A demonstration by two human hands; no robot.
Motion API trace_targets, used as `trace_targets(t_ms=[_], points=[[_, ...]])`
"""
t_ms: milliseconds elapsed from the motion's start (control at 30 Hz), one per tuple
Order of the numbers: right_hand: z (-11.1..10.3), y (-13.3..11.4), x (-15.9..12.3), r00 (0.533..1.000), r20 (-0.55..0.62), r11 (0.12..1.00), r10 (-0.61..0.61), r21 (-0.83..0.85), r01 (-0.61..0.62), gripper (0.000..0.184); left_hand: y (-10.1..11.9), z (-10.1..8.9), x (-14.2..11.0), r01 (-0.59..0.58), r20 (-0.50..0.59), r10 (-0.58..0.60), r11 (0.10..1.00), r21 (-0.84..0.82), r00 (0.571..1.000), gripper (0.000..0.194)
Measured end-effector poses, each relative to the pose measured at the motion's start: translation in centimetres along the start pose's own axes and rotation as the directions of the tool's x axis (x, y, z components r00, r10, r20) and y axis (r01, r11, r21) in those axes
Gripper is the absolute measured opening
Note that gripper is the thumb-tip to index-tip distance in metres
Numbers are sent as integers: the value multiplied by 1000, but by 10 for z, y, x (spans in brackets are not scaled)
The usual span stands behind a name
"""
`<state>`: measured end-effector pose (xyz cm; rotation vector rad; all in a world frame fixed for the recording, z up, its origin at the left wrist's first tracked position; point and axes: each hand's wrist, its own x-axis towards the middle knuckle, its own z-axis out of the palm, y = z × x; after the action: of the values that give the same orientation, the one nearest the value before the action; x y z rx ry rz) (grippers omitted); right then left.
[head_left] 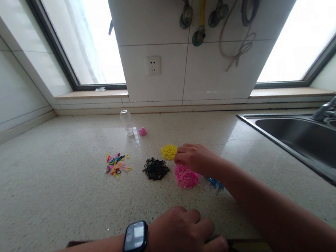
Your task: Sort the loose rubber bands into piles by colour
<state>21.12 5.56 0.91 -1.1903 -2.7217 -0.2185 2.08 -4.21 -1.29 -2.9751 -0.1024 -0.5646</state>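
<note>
My right hand [193,156] reaches over the counter with its fingers drawn together at the right edge of a pile of yellow rubber bands [169,152]. Whatever its fingertips hold, if anything, is hidden. Just below that hand lies a pile of pink rubber bands [186,176], and blue rubber bands [215,183] show partly behind the forearm. Black rubber bands [156,169] form a heap to the left. Farther left is a small mixed-colour pile of rubber bands [117,164]. My left hand [184,235], wearing a watch [135,237] on its wrist, rests curled at the counter's front edge.
A clear bottle [127,123] stands at the back beside a small pink cap [143,131]. To the right, a steel sink [251,126] with a faucet [329,108] is set into the speckled counter [57,184]. The tiled wall holds a socket [153,66] and hoses.
</note>
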Motion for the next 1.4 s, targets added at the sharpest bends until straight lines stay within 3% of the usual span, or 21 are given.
trace_targets(t_ms=[400,700,900,1167,1400], points=[[2,3,0,999,40,1000,-9,-2,9,14,-2,5,-3,-17,-17,18,1000,10,1000,12],[-2,7,-4,999,-24,987,47,156,-42,16,-2,4,-4,-9,-19,9,1000,2,1000,13],[1,4,-3,999,35,987,-15,162,9,28,-2,5,-4,-7,-12,7,1000,-3,1000,12],[-2,3,-2,998,66,991,-6,131,-3,25,-1,2,-2,-2,-9,2,1000,1,1000,12],[-3,8,-6,996,-49,981,72,186,-61,27,-1,2,-2,1,14,-2,1000,19,1000,11]])
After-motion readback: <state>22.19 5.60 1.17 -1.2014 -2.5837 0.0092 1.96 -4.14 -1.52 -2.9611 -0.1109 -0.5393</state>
